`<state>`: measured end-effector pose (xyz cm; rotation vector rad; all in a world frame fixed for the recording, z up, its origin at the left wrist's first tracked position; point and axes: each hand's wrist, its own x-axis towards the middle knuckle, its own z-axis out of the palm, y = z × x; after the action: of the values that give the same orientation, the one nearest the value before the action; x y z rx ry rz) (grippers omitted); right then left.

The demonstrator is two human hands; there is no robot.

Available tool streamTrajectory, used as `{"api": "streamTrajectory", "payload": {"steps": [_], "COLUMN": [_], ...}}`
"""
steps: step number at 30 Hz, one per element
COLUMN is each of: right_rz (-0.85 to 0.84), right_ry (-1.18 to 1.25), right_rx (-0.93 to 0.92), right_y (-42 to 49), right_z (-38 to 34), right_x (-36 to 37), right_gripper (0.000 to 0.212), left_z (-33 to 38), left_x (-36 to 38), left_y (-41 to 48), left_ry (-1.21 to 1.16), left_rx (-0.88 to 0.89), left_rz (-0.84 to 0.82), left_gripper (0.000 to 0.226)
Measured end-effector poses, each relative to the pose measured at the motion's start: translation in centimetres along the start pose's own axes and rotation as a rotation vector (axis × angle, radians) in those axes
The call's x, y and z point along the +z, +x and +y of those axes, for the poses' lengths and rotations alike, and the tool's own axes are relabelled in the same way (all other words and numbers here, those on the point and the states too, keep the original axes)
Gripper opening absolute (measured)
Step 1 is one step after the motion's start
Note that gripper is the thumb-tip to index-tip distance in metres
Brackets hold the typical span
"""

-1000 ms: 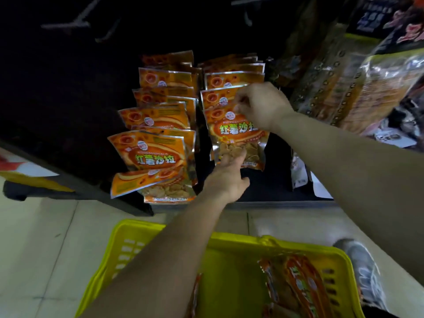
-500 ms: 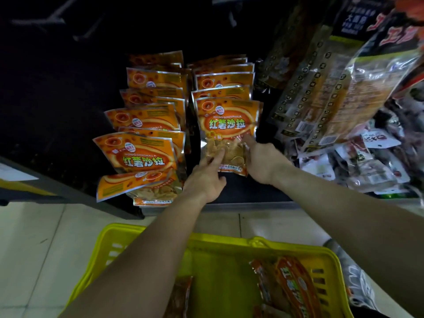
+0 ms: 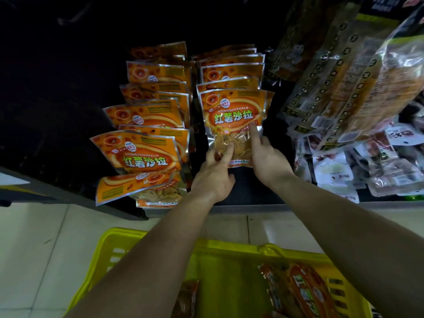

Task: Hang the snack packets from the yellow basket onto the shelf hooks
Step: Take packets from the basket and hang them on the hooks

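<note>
Two columns of hanging packets sit side by side on the shelf: the left column [image 3: 146, 154] and, to its right, the front packet [image 3: 232, 115], with the left hand [image 3: 213, 177] and right hand [image 3: 266, 157] touching its lower part. Other bags [image 3: 344, 88] hang further right. Below lies the basket [image 3: 107, 251], holding loose packets [image 3: 302, 292]

2 columns of orange snack packets [image 3: 146, 154] hang on the dark shelf [image 3: 57, 111]. Both hands are at the front packet [image 3: 231, 115] of the right column. The left hand [image 3: 214, 177] lays its fingertips [image 3: 230, 146] on the clear lower window, and the right hand [image 3: 267, 160] presses a straight forefinger just beside them. Below, the yellow basket [image 3: 119, 249] holds more packets [image 3: 302, 292].
</note>
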<state>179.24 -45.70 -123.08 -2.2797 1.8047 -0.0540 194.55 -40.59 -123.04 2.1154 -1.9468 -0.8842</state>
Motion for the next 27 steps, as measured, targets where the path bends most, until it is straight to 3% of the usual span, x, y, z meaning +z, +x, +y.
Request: {"api": "streamTrajectory", "payload": {"steps": [6, 11, 15, 19, 23, 27], "right_rz": [-0.06, -0.125, -0.157, -0.056, 0.053, -0.226], "right_ry": [-0.021, -0.008, 0.056, 0.155, 0.196, 0.165], "right_rx": [0.012, 0.052, 0.071, -0.016, -0.2, -0.282], "right_y": [-2.0, -6.2, -10.4, -15.4, -20.4, -24.7], "right_z": [-0.6, -1.4, -2.6, -4.1, -6.4, -9.0], "right_x": [-2.2, -5.9, -10.1, -13.0, -13.3, -7.9], "right_gripper": [0.094, 0.059, 0.053, 0.048, 0.03, 0.017], "left_z": [0.5, 1.6, 1.3, -0.6, -4.2, -8.4], "left_x": [-1.8, -4.3, -6.2, -7.1, -6.7, -4.9], "left_y": [-1.7, -6.8, -13.2, -20.3, -25.5, -29.8], "left_ry": [-0.02, -0.065, -0.055, -0.104, -0.05, 0.016], "left_rx": [-0.005, -0.002, -0.016, -0.017, -0.081, -0.196], "left_rz": [-0.042, -0.038, -0.023, 0.028, 0.013, -0.075], "left_gripper": [0.075, 0.063, 0.051, 0.031, 0.022, 0.027]}}
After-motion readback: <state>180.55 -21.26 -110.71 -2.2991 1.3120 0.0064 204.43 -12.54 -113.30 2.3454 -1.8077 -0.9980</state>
